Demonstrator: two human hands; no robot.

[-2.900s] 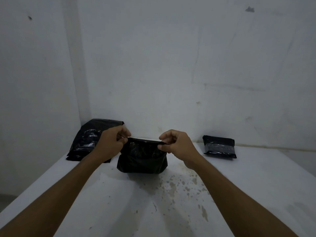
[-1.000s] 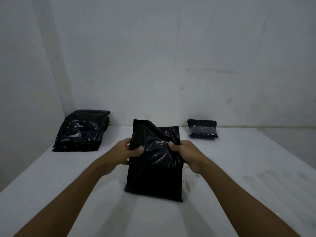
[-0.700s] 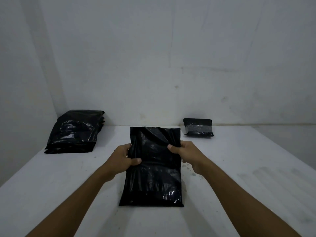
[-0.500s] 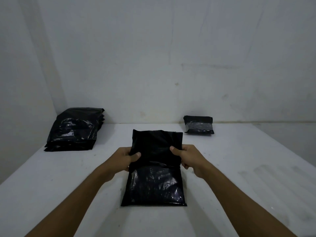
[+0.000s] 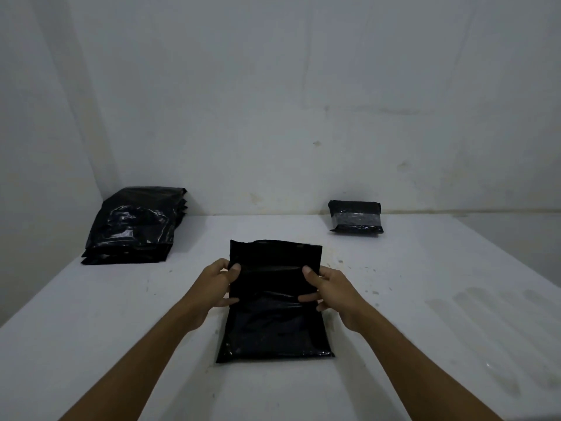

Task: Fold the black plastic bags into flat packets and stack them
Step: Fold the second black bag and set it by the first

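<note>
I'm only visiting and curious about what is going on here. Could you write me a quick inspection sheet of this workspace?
Surface: white table, scuffed and stained in patches.
Job's things: black plastic bag lying flat at centre, its far part raised by both hands; pile of black plastic bags at far left; small folded black packet at far right by the wall.
Clutter: small specks on the table, nothing more seen.
Hands: left hand and right hand each grip a side edge of the centre bag.
Cables: nothing seen.
Surroundings: bare white wall with faint marks.
</note>
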